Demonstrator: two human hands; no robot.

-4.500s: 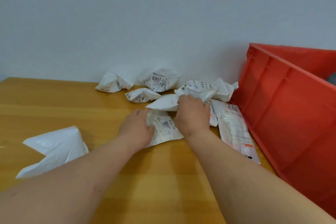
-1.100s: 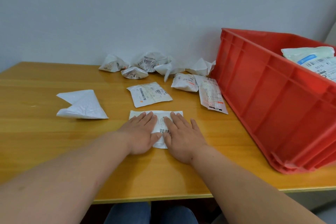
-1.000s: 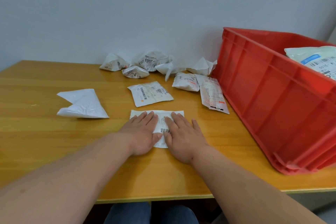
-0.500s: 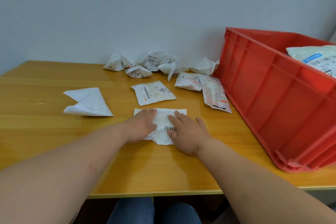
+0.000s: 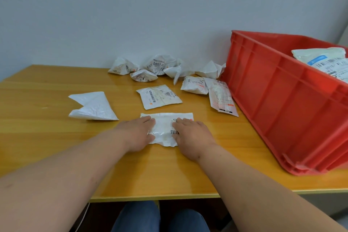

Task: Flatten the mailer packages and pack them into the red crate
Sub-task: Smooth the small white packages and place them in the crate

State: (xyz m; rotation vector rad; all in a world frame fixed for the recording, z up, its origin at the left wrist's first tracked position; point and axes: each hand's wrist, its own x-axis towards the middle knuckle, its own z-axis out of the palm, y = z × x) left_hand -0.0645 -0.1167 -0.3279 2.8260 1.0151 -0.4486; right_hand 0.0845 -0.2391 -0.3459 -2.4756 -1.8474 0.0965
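Both palms are down on one white mailer [image 5: 167, 128] lying near the front edge of the wooden table [image 5: 47, 137], about midway along it. The left hand [image 5: 137, 133] lies flat over the mailer's left end, and the right hand [image 5: 190, 135] lies flat over its right end, fingers straight, pressing rather than gripping; the barcode label shows in the strip between them. The mailer's far edge lies straight, its near edge wavy.

Just beyond it lies a second flattened mailer [image 5: 160, 97], apart from the first by a narrow band of bare wood. To the left, a folded white mailer [image 5: 94, 107] sits well apart from the hands, with open tabletop around it out to the left edge. Along the back edge by the wall is a row of crumpled mailers [image 5: 156, 65]. A long flat mailer [image 5: 222, 98] lies just beside the left wall of the red crate [image 5: 282, 100], which fills the table's right end, its near corner overhanging the front edge. Flat packages [image 5: 323, 60] lie inside it. Bare wood lies between the right hand and the crate.
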